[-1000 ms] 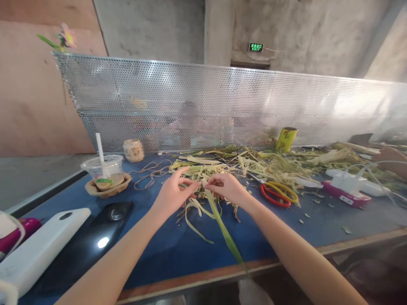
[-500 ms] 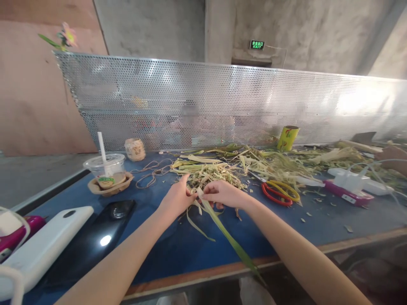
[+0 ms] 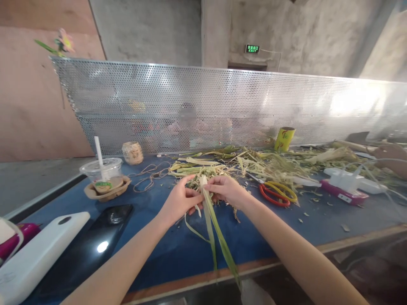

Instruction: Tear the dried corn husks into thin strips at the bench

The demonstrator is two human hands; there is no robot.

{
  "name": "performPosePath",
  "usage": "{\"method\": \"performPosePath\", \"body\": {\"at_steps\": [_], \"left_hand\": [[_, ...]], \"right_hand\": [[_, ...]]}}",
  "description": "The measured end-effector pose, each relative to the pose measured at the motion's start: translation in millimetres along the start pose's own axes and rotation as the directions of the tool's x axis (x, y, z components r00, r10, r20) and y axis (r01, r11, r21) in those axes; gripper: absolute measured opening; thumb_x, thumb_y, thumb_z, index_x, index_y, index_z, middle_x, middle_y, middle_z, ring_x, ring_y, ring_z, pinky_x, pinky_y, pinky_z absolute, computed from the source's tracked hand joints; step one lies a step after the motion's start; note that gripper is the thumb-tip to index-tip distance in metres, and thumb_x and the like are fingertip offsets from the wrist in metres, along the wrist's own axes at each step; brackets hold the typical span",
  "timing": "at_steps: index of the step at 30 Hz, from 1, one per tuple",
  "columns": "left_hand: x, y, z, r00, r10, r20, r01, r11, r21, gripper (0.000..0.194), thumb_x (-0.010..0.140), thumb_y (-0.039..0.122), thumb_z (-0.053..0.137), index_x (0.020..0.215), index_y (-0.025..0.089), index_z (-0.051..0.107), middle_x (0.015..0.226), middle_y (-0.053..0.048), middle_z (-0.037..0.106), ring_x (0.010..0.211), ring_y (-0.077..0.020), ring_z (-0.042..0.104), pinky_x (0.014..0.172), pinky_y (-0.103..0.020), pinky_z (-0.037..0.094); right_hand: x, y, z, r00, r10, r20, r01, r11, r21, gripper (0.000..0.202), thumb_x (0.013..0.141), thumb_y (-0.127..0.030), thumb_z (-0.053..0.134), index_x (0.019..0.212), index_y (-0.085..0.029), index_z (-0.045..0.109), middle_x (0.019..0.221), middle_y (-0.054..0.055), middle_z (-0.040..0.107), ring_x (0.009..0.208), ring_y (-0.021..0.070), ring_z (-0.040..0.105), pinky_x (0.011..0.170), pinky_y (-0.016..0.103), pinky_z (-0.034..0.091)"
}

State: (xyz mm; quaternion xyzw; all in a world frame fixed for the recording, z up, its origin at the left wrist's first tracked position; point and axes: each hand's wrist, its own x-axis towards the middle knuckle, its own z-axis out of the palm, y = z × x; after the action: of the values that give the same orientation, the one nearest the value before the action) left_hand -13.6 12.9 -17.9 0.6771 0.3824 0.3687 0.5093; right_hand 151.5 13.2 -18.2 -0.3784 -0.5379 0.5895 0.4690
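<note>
Long pale-to-green leaf strips [image 3: 219, 231] hang from between my hands over the blue table's front edge. My left hand [image 3: 182, 199] is closed on them from the left, thumb pressed near their pale upper end. From the right, my right hand [image 3: 226, 190] pinches the same strips with its fingertips. A thinner strip [image 3: 195, 231] curls down below my left hand. Right behind the hands lies a heap of shredded dry leaf [image 3: 211, 171], partly covered by them. My lower fingers are partly hidden behind the strips.
Red-and-yellow-handled scissors [image 3: 276, 194] lie to the right, near loose stalks [image 3: 270, 165] and a yellow can [image 3: 284, 139]. At left are a lidded cup [image 3: 103, 173], twine [image 3: 151, 176], a black phone [image 3: 95, 237] and a white power bank [image 3: 47, 250]. A perforated metal screen [image 3: 203, 106] stands behind.
The hanging leaf has spread into two separate strips, swinging left to hang more steeply. Its pale upper end stands higher between my hands. The camera view has shifted slightly.
</note>
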Motion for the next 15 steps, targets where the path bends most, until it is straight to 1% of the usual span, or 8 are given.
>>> {"method": "performPosePath", "body": {"at_steps": [3, 5, 7, 8, 10, 13, 15], "left_hand": [[-3, 6, -4.8, 0.995, 0.041, 0.093, -0.048, 0.996, 0.073, 0.085, 0.067, 0.031, 0.066, 0.135, 0.017, 0.018, 0.073, -0.004, 0.066, 0.058, -0.0165, 0.058, 0.046, -0.023, 0.039], [-4, 9, -12.7, 0.984, 0.091, 0.155, -0.124, 0.969, 0.216, 0.086, 0.065, 0.029, 0.067, 0.136, 0.021, 0.019, 0.088, -0.007, 0.066, 0.071, -0.0177, 0.059, 0.060, -0.027, 0.043], [-3, 9, -21.1, 0.979, 0.144, 0.144, -0.193, 0.887, 0.420, 0.085, 0.064, 0.027, 0.066, 0.137, 0.026, 0.021, 0.098, -0.007, 0.064, 0.080, -0.0191, 0.057, 0.069, -0.029, 0.042], [-2, 7, -24.4, 0.977, 0.155, 0.146, -0.209, 0.838, 0.505, 0.083, 0.064, 0.024, 0.065, 0.136, 0.027, 0.024, 0.099, -0.006, 0.064, 0.084, -0.0200, 0.056, 0.072, -0.029, 0.041], [1, 1, -27.8, 0.978, 0.135, 0.162, -0.206, 0.778, 0.594, 0.080, 0.063, 0.020, 0.063, 0.135, 0.027, 0.030, 0.094, -0.004, 0.065, 0.085, -0.0208, 0.056, 0.073, -0.028, 0.039], [6, -9, -25.3, 0.979, 0.117, 0.168, -0.195, 0.776, 0.599, 0.079, 0.060, 0.015, 0.064, 0.133, 0.025, 0.036, 0.080, -0.002, 0.067, 0.075, -0.0201, 0.058, 0.066, -0.026, 0.039], [7, -10, -21.8, 0.980, 0.120, 0.160, -0.191, 0.788, 0.585, 0.073, 0.063, 0.015, 0.062, 0.131, 0.025, 0.039, 0.071, 0.000, 0.067, 0.066, -0.0184, 0.058, 0.062, -0.025, 0.039]], "right_hand": [[1, 0, -2, 1.000, 0.001, -0.026, 0.001, 0.998, 0.064, 0.035, 0.049, -0.038, 0.079, 0.063, -0.013, 0.057, 0.056, -0.002, 0.062, 0.051, 0.0096, 0.058, 0.053, 0.023, 0.046], [1, -1, -5, 0.998, 0.002, -0.062, 0.004, 0.995, 0.104, 0.036, 0.047, -0.036, 0.080, 0.062, -0.013, 0.056, 0.056, -0.002, 0.062, 0.052, 0.0100, 0.060, 0.055, 0.024, 0.048], [2, -2, -8, 0.995, 0.000, -0.102, 0.013, 0.992, 0.125, 0.037, 0.044, -0.033, 0.081, 0.060, -0.014, 0.054, 0.055, -0.002, 0.062, 0.051, 0.0085, 0.059, 0.055, 0.022, 0.048], [2, -3, -9, 0.993, -0.002, -0.116, 0.017, 0.992, 0.129, 0.038, 0.043, -0.031, 0.082, 0.061, -0.014, 0.053, 0.056, -0.003, 0.062, 0.051, 0.0080, 0.059, 0.055, 0.021, 0.048], [2, -3, -10, 0.993, 0.000, -0.118, 0.017, 0.990, 0.138, 0.041, 0.042, -0.029, 0.082, 0.065, -0.016, 0.052, 0.058, -0.003, 0.063, 0.052, 0.0086, 0.060, 0.055, 0.022, 0.049], [1, -3, -9, 0.997, 0.006, -0.083, 0.006, 0.988, 0.151, 0.045, 0.043, -0.026, 0.082, 0.075, -0.017, 0.053, 0.059, -0.003, 0.065, 0.054, 0.0104, 0.062, 0.053, 0.022, 0.049], [0, -2, -8, 0.998, 0.012, -0.055, -0.003, 0.988, 0.156, 0.042, 0.045, -0.025, 0.082, 0.075, -0.016, 0.054, 0.059, -0.002, 0.065, 0.053, 0.0095, 0.062, 0.053, 0.021, 0.049]]}}
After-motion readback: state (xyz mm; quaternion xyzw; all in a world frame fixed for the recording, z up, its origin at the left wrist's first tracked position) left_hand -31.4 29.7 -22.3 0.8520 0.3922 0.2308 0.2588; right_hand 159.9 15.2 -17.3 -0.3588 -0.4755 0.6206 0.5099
